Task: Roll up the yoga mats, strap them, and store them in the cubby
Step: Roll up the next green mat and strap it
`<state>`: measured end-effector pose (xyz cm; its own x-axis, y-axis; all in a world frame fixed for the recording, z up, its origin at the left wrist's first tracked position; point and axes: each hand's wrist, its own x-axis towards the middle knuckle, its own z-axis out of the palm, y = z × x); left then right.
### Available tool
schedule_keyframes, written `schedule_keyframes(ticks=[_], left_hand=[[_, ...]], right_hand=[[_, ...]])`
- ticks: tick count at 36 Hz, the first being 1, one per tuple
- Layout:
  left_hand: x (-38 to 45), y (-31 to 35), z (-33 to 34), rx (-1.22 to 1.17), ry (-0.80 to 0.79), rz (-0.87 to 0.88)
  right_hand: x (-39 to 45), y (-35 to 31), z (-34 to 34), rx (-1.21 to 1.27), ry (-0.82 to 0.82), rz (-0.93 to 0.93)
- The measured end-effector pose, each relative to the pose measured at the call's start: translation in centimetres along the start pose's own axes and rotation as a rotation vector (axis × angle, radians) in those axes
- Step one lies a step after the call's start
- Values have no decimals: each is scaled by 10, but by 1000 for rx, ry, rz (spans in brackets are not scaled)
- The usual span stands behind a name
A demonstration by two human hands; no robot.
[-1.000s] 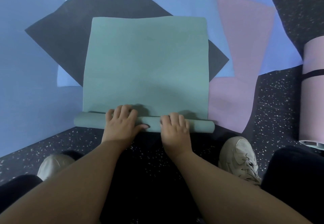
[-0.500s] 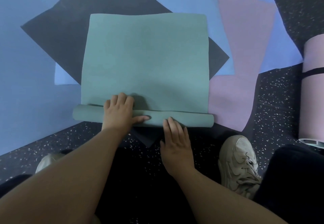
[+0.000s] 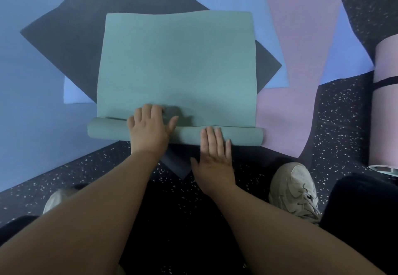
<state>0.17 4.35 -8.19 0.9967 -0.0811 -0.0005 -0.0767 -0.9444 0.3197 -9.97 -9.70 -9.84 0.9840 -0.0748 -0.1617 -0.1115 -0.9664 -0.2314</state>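
A green yoga mat (image 3: 176, 65) lies flat in front of me, its near end wound into a thin roll (image 3: 107, 131) that runs left to right. My left hand (image 3: 149, 129) lies over the roll left of centre, fingers curled over its far side and thumb spread. My right hand (image 3: 214, 156) is flat with straight fingers, its fingertips pressing on the roll right of centre. At the right edge lies a pink rolled mat (image 3: 385, 102) with a black strap (image 3: 385, 84) round it.
Under the green mat lie a black mat (image 3: 71, 37), several blue mats (image 3: 28, 93) and a pink mat (image 3: 301, 37), overlapping on dark speckled floor (image 3: 340, 111). My beige shoes (image 3: 295, 193) and dark-clad knees frame the near floor.
The roll has turned a little further onto the flat mat. My right hand went from curled over the roll to flat, with only its fingertips on it. My left hand moved forward with the roll.
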Motion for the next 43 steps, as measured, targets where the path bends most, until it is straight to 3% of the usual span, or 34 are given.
schedule_keyframes(ticks=[11,16,21,25,29,34,38,43], left_hand=[[-12,-4,12,17,68,293],[-24,-9,13,113,-22,309],[-19,-4,12,248,-168,246],[-6,-1,10,257,-199,248],[15,2,1,232,-269,254],[33,7,-7,178,-313,254],[33,5,-5,152,-252,270],[27,2,7,130,5,304]], right_hand=[[64,1,-29,-33,-142,13],[68,1,-35,-54,-186,9],[69,-1,-36,-40,-146,18],[75,-1,-40,-37,-116,4],[81,-1,-40,11,11,-20],[82,-2,-23,-10,393,-34],[83,5,-23,14,456,-89],[86,7,-29,3,425,-110]])
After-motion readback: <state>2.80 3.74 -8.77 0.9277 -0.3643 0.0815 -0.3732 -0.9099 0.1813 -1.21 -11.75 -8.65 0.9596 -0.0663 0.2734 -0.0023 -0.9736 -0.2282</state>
